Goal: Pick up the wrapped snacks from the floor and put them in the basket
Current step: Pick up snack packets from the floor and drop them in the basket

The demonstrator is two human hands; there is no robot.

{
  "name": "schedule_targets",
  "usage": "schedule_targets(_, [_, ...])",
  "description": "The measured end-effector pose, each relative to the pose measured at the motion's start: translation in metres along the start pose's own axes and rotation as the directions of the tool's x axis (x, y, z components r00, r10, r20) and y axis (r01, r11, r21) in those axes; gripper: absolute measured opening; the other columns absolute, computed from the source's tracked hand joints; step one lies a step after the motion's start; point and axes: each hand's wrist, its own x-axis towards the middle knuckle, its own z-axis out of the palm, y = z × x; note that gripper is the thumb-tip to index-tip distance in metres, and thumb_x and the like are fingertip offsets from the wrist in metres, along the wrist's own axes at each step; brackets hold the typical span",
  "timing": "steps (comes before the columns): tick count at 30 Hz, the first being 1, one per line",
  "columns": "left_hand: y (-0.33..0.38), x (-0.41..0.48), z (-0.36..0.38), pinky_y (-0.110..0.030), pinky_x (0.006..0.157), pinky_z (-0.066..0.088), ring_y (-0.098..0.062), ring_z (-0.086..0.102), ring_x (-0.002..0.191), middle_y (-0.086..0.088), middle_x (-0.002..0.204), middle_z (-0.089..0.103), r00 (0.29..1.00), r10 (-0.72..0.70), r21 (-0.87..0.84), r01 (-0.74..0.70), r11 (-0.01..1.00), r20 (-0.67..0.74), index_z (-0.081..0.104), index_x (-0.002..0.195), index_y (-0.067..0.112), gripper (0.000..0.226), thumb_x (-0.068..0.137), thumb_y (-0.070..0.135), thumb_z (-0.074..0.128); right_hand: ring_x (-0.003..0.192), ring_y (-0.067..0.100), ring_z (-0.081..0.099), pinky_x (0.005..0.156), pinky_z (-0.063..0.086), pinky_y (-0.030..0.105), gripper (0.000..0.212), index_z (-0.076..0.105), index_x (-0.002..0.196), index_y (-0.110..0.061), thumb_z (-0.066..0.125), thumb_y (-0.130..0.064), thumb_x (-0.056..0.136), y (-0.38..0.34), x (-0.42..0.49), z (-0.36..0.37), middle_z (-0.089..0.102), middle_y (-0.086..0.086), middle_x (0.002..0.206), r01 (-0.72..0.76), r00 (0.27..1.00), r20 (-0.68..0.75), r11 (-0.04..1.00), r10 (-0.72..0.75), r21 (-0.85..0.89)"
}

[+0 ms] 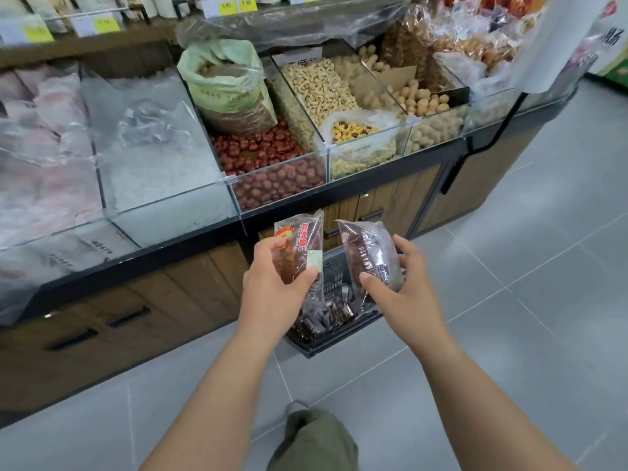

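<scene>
My left hand [275, 283] grips a clear wrapped snack pack with a red label [300, 243], thumb on its front. My right hand [396, 287] grips a second, darker wrapped snack pack [368, 253]. Both packs are held upright above a black plastic basket [334, 346] that stands on the grey tiled floor against the counter. Several dark wrapped snacks [326, 317] lie inside the basket, partly hidden by my hands and the packs.
A display counter with glass bins [278, 178] of red dates, peanuts and bagged goods runs along the left and back. Its wood cabinet front [153, 300] is right behind the basket. Grey floor tiles [526, 300] spread to the right. My olive trouser knee [312, 436] is below.
</scene>
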Motion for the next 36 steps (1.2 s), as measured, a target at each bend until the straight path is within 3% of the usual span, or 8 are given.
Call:
schedule_targets(2, [-0.002,0.022,0.006,-0.031,0.085,0.053,-0.012,0.056,0.107,0.013,0.113,0.051,1.0,-0.03,-0.01,0.03,1.0,0.011,0.037,0.123,0.036,0.056,0.081,0.031,0.073,0.1,0.006,0.059,0.081,0.056,0.029,0.072,0.028,0.141,-0.032,0.07,-0.027,0.083,0.002,0.02,0.004,0.048,-0.026,0.108,-0.007,1.0,0.013,0.999,0.008,-0.045])
schedule_targets(4, [-0.003,0.043,0.013,-0.02,0.076,0.05,-0.009,0.058,0.1,0.014,0.11,0.051,0.998,-0.048,-0.018,0.049,0.999,0.034,0.037,0.122,0.034,0.054,0.081,0.03,0.072,0.101,0.007,0.059,0.08,0.054,0.026,0.074,0.027,0.141,-0.033,0.07,-0.03,0.082,0.005,0.042,0.009,0.051,-0.017,0.116,-0.016,0.999,0.032,0.996,0.019,-0.089])
schedule_targets(8, [-0.008,0.081,0.024,-0.018,0.073,0.048,-0.009,0.06,0.098,0.017,0.103,0.05,0.996,-0.072,-0.021,0.073,0.997,0.05,0.037,0.115,0.036,0.05,0.081,0.024,0.072,0.115,0.021,0.054,0.091,0.051,0.049,0.075,0.025,0.132,-0.05,0.064,-0.053,0.068,0.011,0.084,0.02,0.05,-0.02,0.115,-0.02,0.998,0.047,0.986,0.029,-0.168])
schedule_targets(14, [-0.025,0.122,0.036,-0.027,0.074,0.051,-0.011,0.061,0.092,0.028,0.093,0.047,0.988,-0.152,0.004,0.152,0.988,0.015,0.038,0.111,0.034,0.051,0.079,0.018,0.073,0.099,0.003,0.061,0.087,0.055,0.04,0.064,0.033,0.13,-0.044,0.07,-0.027,0.081,0.029,0.13,0.033,0.054,-0.026,0.106,-0.034,0.991,0.127,0.991,0.051,-0.129])
schedule_targets(19, [-0.052,0.147,0.065,-0.006,0.058,0.039,-0.007,0.054,0.087,0.021,0.094,0.048,0.969,-0.244,0.026,0.245,0.969,-0.049,0.037,0.112,0.033,0.051,0.079,0.025,0.075,0.114,0.006,0.056,0.096,0.05,0.043,0.068,0.035,0.132,-0.044,0.072,-0.03,0.077,0.066,0.167,0.045,0.054,-0.017,0.123,-0.049,0.973,0.216,0.987,0.081,-0.151])
schedule_targets(24, [-0.101,0.172,0.109,-0.011,0.062,0.038,-0.009,0.057,0.091,0.014,0.097,0.053,0.911,-0.407,-0.008,0.407,0.913,-0.073,0.038,0.114,0.028,0.051,0.08,0.019,0.074,0.097,-0.027,0.045,0.093,0.041,0.02,0.07,0.032,0.139,-0.036,0.071,-0.027,0.083,0.114,0.209,0.058,0.044,-0.036,0.109,-0.1,0.931,0.322,0.97,0.169,-0.22])
schedule_targets(30, [-0.188,0.19,0.166,-0.028,0.087,0.049,-0.014,0.061,0.101,0.007,0.11,0.062,0.796,-0.595,-0.048,0.594,0.803,-0.107,0.04,0.12,0.026,0.057,0.078,0.016,0.076,0.12,0.013,0.052,0.102,0.044,0.04,0.075,0.028,0.14,-0.038,0.072,-0.037,0.08,0.206,0.247,0.098,0.054,-0.008,0.131,-0.187,0.858,0.385,0.905,0.34,-0.383])
schedule_targets(36, [-0.284,0.196,0.215,-0.036,0.085,0.052,-0.022,0.062,0.087,0.001,0.098,0.062,0.689,-0.724,0.14,0.721,0.678,-0.04,0.033,0.103,0.027,0.044,0.082,0.025,0.071,0.115,0.028,0.054,0.097,0.046,0.04,0.079,0.024,0.141,-0.036,0.071,-0.046,0.078,0.315,0.27,0.141,0.06,0.005,0.124,-0.236,0.752,0.382,0.761,0.536,-0.604])
